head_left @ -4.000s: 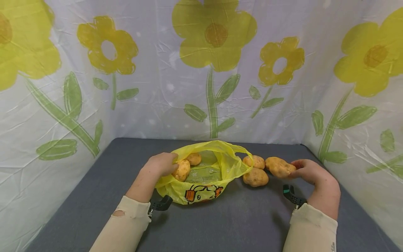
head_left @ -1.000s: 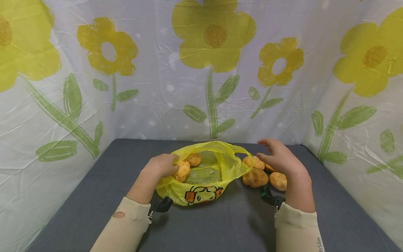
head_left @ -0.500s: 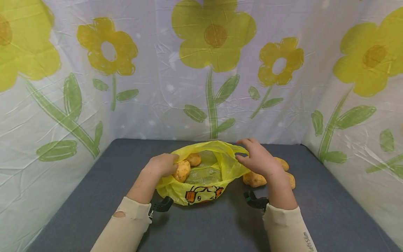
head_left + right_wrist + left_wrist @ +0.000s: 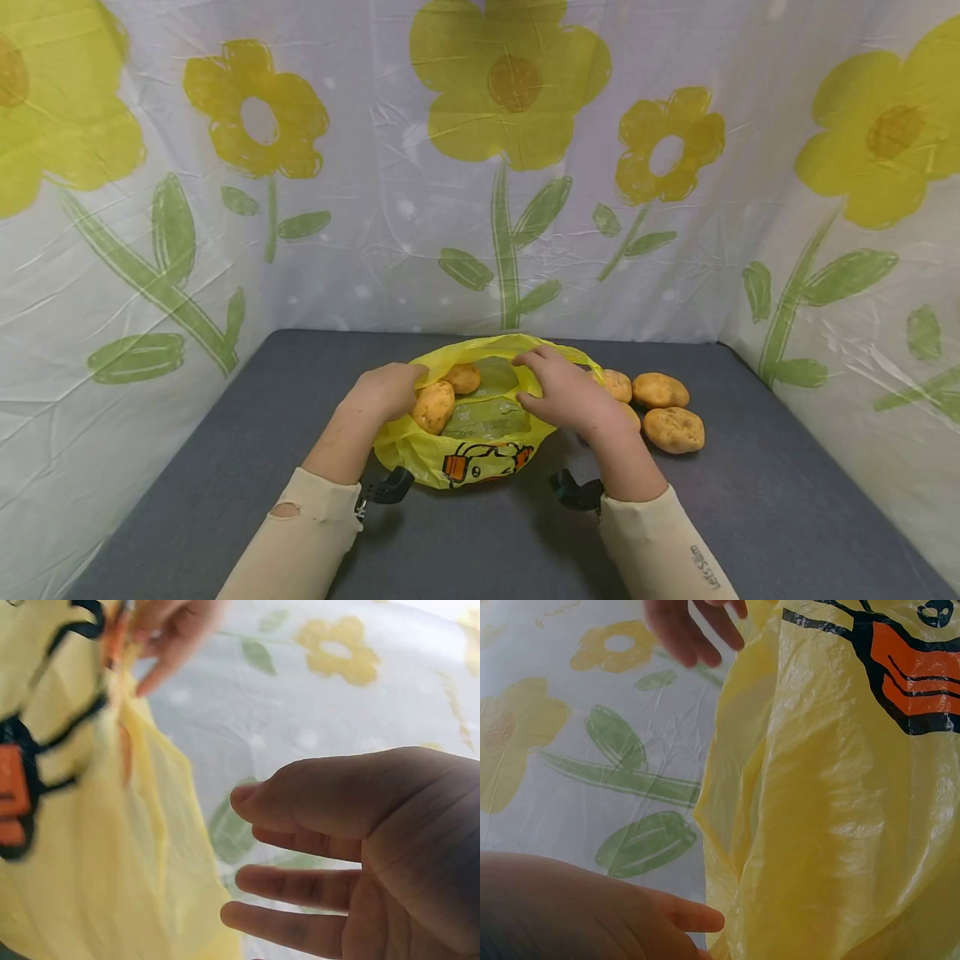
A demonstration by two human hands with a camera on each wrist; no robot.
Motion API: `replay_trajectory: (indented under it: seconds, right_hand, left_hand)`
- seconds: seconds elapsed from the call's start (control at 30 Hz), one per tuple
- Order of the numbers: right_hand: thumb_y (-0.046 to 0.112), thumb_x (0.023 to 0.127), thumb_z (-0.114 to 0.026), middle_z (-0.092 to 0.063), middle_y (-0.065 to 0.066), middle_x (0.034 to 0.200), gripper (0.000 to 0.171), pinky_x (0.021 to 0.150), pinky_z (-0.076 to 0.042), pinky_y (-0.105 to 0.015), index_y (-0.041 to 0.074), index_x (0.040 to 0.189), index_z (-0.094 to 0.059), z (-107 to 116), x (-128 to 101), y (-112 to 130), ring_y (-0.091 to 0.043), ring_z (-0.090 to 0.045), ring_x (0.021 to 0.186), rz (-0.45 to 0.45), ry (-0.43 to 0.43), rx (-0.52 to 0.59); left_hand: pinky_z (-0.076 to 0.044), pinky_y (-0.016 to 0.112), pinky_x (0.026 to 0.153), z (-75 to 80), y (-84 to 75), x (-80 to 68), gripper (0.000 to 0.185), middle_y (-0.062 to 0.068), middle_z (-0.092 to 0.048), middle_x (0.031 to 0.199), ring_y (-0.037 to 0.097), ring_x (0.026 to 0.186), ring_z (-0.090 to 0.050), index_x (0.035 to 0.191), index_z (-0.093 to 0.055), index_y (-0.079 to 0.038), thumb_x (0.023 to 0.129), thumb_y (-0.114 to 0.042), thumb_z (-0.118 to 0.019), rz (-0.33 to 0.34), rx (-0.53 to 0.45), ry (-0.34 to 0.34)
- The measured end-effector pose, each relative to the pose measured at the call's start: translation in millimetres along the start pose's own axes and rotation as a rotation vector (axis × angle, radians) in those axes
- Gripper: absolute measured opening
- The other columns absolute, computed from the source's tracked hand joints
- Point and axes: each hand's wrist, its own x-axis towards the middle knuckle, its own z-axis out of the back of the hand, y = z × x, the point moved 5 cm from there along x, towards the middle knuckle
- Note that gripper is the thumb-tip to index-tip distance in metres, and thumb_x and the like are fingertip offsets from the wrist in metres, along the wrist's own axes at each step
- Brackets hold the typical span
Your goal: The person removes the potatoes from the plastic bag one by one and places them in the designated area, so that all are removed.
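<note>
A yellow plastic bag (image 4: 420, 454) with an orange and black cartoon print lies open on the dark table. Two potatoes (image 4: 432, 406) sit inside it. My left hand (image 4: 386, 390) grips the bag's left rim. In the left wrist view my left hand (image 4: 577, 907) sits beside the bag's wall (image 4: 840, 810). My right hand (image 4: 558, 393) hovers over the bag's right rim with fingers spread, holding nothing. In the right wrist view, that hand's open palm (image 4: 352, 847) faces the bag (image 4: 67, 825). Three more potatoes (image 4: 660, 389) lie just right of the bag.
The grey table (image 4: 225, 467) is enclosed on three sides by a white curtain (image 4: 375, 208) printed with yellow flowers. The loose potatoes (image 4: 673, 429) sit between the bag and the right curtain wall.
My right hand has left the loose potatoes and swept left to the bag's opening. The left hand and the bag have stayed put.
</note>
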Motion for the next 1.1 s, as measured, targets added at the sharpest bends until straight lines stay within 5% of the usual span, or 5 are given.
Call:
replay_trajectory:
  seconds: [0.3,0.8,1.1]
  right_hand:
    - [0.023,0.100,-0.070,-0.056,-0.015,0.142,0.051,0.103,-0.049,-0.047,0.004,0.145,-0.055,-30,13,16,-0.032,-0.057,0.128,0.049,0.086,-0.048]
    - [0.015,0.095,-0.071,-0.058,-0.011,0.142,0.058,0.100,-0.051,-0.044,0.005,0.149,-0.052,-73,29,30,-0.028,-0.058,0.127,0.131,0.086,-0.118]
    - [0.015,0.093,-0.075,-0.029,-0.014,0.166,0.076,0.117,-0.036,-0.045,0.005,0.159,-0.038,-97,29,39,-0.034,-0.038,0.147,0.193,0.139,-0.195]
  left_hand:
    - [-0.051,0.043,0.080,0.4,-0.4,0.5,0.052,0.018,-0.054,0.148,0.039,0.133,-0.053,0.153,-0.050,-0.008,0.102,0.002,-0.054,-0.007,0.022,0.006]
    - [-0.043,0.035,0.063,0.7,-1.2,-0.4,0.053,0.019,-0.054,0.148,0.037,0.128,-0.056,0.152,-0.050,-0.007,0.101,0.002,-0.052,-0.002,0.003,0.009]
    - [-0.053,0.046,0.086,2.1,-1.8,1.1,0.051,0.019,-0.055,0.147,0.038,0.130,-0.055,0.152,-0.051,-0.007,0.102,-0.003,-0.054,0.005,0.016,0.001]
